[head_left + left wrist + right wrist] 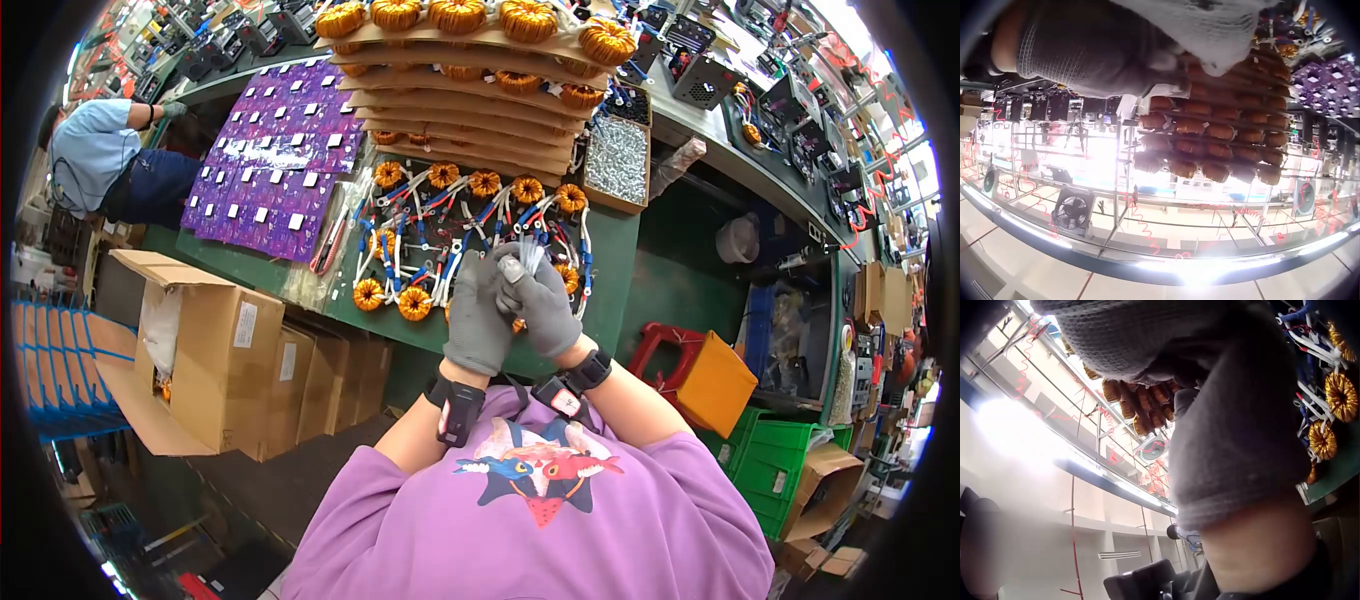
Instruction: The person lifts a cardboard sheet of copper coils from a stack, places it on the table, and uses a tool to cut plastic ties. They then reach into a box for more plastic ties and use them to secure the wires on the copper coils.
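On the counter (pixel 612 240), head view: wired coils (pixel 415 303) before a stack (pixel 470 110); above them, right hand (pixel 541 308) pinching thin, clear strips (pixel 532 252), left hand (pixel 480 322) touching it, grip unclear. Left wrist view: stack beyond. Right wrist view: strips hidden.

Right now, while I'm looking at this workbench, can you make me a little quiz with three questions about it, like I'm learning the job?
1. True or false: the left hand and the right hand are both gloved in grey.

2. What colour are the flat boards left of the tall stack?
A) Yellow
B) Purple
C) White

3. Fill in the blank, left or right: from where the person sits or stands, the small silvery parts are on the stack's ____ side.

Key: 1. True; 2. B; 3. right
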A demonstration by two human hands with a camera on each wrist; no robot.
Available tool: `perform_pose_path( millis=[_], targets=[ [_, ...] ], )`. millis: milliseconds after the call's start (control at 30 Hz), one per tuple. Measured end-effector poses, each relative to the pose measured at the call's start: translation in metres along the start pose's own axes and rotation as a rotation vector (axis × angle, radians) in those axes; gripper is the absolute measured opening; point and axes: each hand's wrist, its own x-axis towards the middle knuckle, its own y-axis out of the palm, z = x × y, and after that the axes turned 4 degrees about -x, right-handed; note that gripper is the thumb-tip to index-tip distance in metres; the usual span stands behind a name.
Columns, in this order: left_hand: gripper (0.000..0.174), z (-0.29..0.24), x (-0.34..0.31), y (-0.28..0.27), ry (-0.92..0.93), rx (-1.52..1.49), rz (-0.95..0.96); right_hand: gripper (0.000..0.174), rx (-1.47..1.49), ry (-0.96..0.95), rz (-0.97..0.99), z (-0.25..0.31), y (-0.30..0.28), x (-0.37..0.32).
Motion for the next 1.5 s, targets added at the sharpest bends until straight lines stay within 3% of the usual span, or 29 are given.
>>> perform_pose_path(
  millis=[33,67,100,133,167,233,267,367,400,567,633,667,733,767,833,867,900,967,1000,1033,1100,1133,1167,1200,1233,1333,1367,1400,1500],
  targets=[
    [0.040,-0.005,-0.004,0.002,0.069,0.137,-0.017,0.020,0.000,0.009,0.006,-0.002,-0.002,-0.002],
    [0.037,-0.008,-0.012,0.012,0.308,0.521,-0.113,0.020,-0.068,0.164,0.038,-0.003,-0.006,-0.004],
    [0.038,-0.027,-0.020,0.022,0.261,1.033,-0.059,0.020,-0.137,0.318,0.070,-0.006,-0.010,-0.006],
    [0.039,-0.033,-0.019,0.015,0.106,1.102,0.014,0.023,-0.362,0.281,0.162,-0.015,-0.014,-0.004],
    [0.041,-0.038,-0.020,0.009,-0.050,1.164,0.089,0.023,-0.364,0.286,0.168,-0.022,-0.016,-0.008],
    [0.040,-0.047,-0.025,0.003,-0.059,1.069,0.026,0.029,-0.726,0.233,0.286,-0.028,-0.016,-0.015],
    [0.039,-0.050,-0.027,0.000,-0.076,0.978,-0.028,0.032,-0.813,0.302,0.298,-0.024,-0.016,-0.018],
    [0.030,-0.051,-0.038,-0.010,-0.097,0.797,-0.085,0.032,-0.735,0.332,0.299,-0.024,-0.024,-0.023],
    [0.020,-0.050,-0.040,-0.013,-0.079,0.872,-0.026,0.032,-0.778,0.323,0.292,-0.022,-0.025,-0.024],
    [0.018,-0.045,-0.037,-0.025,-0.192,1.208,0.042,0.031,-0.859,0.335,0.378,-0.035,-0.037,-0.022],
    [0.017,-0.047,-0.036,-0.026,-0.059,1.147,-0.148,0.029,-0.824,0.382,0.306,-0.030,-0.035,-0.024],
    [0.017,-0.048,-0.035,-0.030,-0.061,1.148,-0.147,0.029,-0.824,0.383,0.305,-0.025,-0.033,-0.025],
    [0.015,-0.049,-0.032,-0.037,0.488,0.860,-0.436,0.028,-0.381,0.474,0.071,-0.015,-0.032,-0.024],
    [0.015,-0.047,-0.032,-0.034,0.486,0.860,-0.434,0.028,-0.381,0.474,0.069,-0.014,-0.035,-0.023],
    [0.016,-0.035,-0.035,-0.021,0.896,1.536,0.024,0.028,0.367,0.607,0.166,-0.015,-0.041,-0.018],
    [0.020,-0.029,-0.033,-0.010,0.990,1.619,0.242,0.029,0.507,0.604,0.162,-0.021,-0.042,-0.012],
    [0.021,-0.025,-0.035,-0.003,0.880,1.802,0.393,0.029,0.505,0.609,0.165,-0.023,-0.041,-0.006],
    [0.022,-0.013,-0.028,-0.011,0.901,1.843,0.448,0.032,0.249,0.393,-0.168,-0.024,-0.034,0.005],
    [0.022,-0.015,-0.024,-0.015,0.899,1.844,0.452,0.034,-0.011,0.095,-0.200,-0.051,-0.059,0.015],
    [0.021,-0.021,-0.020,-0.019,0.881,1.810,0.272,0.037,0.225,0.209,-0.237,-0.029,-0.055,0.013],
    [0.017,-0.039,-0.004,-0.044,0.856,1.809,-0.022,0.037,-0.246,0.210,-0.476,-0.026,-0.083,0.017],
    [0.016,-0.055,0.004,-0.053,0.807,1.942,-0.151,0.037,-0.245,0.207,-0.480,-0.032,-0.096,0.022],
    [0.020,-0.071,0.017,-0.069,0.668,2.112,-0.233,0.037,-0.424,0.068,-0.570,-0.042,-0.109,0.028],
    [0.019,-0.083,0.030,-0.084,0.666,2.365,-0.304,0.040,-0.603,-0.075,-0.656,-0.048,-0.117,0.033],
    [0.018,-0.090,0.040,-0.089,0.641,2.520,-0.360,0.040,-0.602,-0.075,-0.661,-0.051,-0.117,0.036],
    [0.018,-0.102,0.062,-0.100,0.573,2.668,-0.254,0.057,-0.950,-0.024,-0.620,-0.050,-0.096,0.044],
    [0.016,-0.103,0.068,-0.104,0.560,2.697,-0.138,0.050,-1.071,-0.074,-0.673,-0.061,-0.103,0.054],
    [0.013,-0.104,0.071,-0.109,0.545,2.722,-0.022,0.047,-1.038,-0.032,-0.665,-0.068,-0.113,0.062],
    [0.009,-0.107,0.071,-0.113,0.650,2.532,-0.036,0.036,-0.917,-0.005,-0.725,-0.067,-0.119,0.070]
  ],
)
